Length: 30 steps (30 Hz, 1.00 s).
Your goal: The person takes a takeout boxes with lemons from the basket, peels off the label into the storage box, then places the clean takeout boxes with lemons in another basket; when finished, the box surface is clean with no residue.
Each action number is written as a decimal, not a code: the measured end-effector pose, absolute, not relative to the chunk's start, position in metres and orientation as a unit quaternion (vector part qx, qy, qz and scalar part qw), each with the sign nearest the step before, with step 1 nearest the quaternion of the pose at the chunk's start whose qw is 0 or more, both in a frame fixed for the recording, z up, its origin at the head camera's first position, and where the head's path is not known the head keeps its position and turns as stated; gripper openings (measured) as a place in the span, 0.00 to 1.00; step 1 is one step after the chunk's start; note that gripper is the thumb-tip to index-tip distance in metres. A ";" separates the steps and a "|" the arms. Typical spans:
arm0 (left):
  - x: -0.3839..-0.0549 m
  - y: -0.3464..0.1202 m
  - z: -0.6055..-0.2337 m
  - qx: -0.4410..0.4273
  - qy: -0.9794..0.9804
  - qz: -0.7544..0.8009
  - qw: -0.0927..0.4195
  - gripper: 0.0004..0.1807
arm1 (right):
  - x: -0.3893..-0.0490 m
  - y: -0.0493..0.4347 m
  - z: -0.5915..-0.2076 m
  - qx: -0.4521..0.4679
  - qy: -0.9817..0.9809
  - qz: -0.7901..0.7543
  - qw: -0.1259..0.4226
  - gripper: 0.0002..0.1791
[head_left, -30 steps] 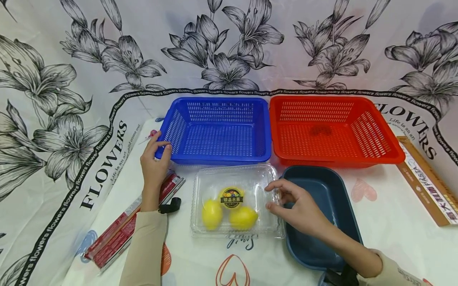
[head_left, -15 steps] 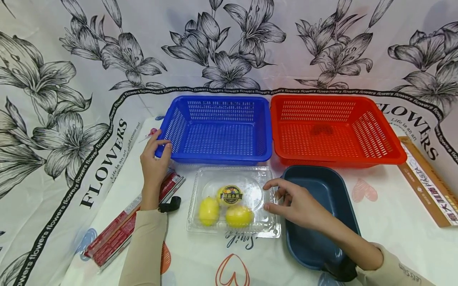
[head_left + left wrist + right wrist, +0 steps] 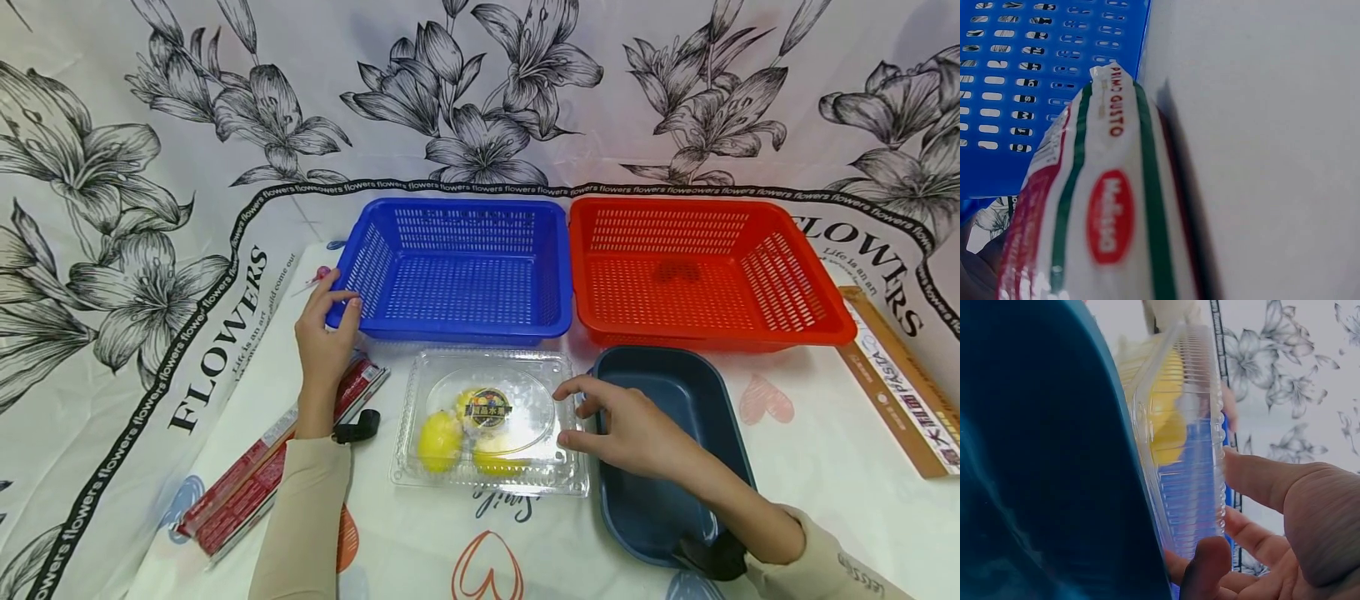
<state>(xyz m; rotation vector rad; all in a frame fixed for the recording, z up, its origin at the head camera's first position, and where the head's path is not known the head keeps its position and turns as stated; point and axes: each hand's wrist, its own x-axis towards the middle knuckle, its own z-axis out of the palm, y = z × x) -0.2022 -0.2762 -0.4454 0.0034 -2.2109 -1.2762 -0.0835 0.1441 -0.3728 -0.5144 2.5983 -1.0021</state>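
A clear plastic clamshell box (image 3: 525,467) with several lemons (image 3: 440,442) inside lies in the middle of the table in the head view. A round fruit label (image 3: 487,408) sits on its lid. My right hand (image 3: 630,429) is at the box's right edge, its thumb and fingers spread and loosely bent. In the right wrist view, thumb (image 3: 1260,478) and fingers stand right at the box's ridged rim. My left hand (image 3: 324,337) rests at the near left corner of the blue basket (image 3: 450,329), fingers relaxed. A pasta packet (image 3: 1110,212) lies below the left wrist.
A red basket (image 3: 705,337) stands right of the blue one. Under the right forearm lies a dark blue tub (image 3: 708,400). Red pasta packets (image 3: 247,492) lie at left, and a brown pasta box (image 3: 896,383) at far right. A patterned cloth (image 3: 480,83) rises behind.
The clear box has shifted slightly left and settled flatter, and the lemons in it have shifted. Both hands have stayed nearly in place.
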 end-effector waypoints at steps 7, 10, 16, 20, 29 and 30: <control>-0.203 -0.276 -0.444 0.004 -0.829 -0.479 0.289 0.15 | -0.083 0.141 -0.366 -0.182 0.915 -0.328 0.151 0.25; -0.204 -0.276 -0.443 0.006 -0.831 -0.477 0.286 0.15 | -0.080 0.139 -0.362 -0.184 0.917 -0.319 0.152 0.25; -0.204 -0.275 -0.438 0.012 -0.850 -0.455 0.265 0.18 | -0.078 0.139 -0.353 -0.203 0.930 -0.283 0.115 0.24; -0.200 -0.273 -0.425 0.010 -0.889 -0.405 0.214 0.25 | -0.080 0.141 -0.347 -0.200 0.930 -0.288 0.107 0.23; -0.176 -0.248 -0.374 -0.096 -0.934 -0.321 0.123 0.35 | -0.091 0.143 -0.342 -0.193 0.918 -0.338 0.068 0.19; -0.173 -0.244 -0.368 -0.117 -0.931 -0.324 0.120 0.34 | -0.093 0.143 -0.343 -0.194 0.915 -0.348 0.057 0.17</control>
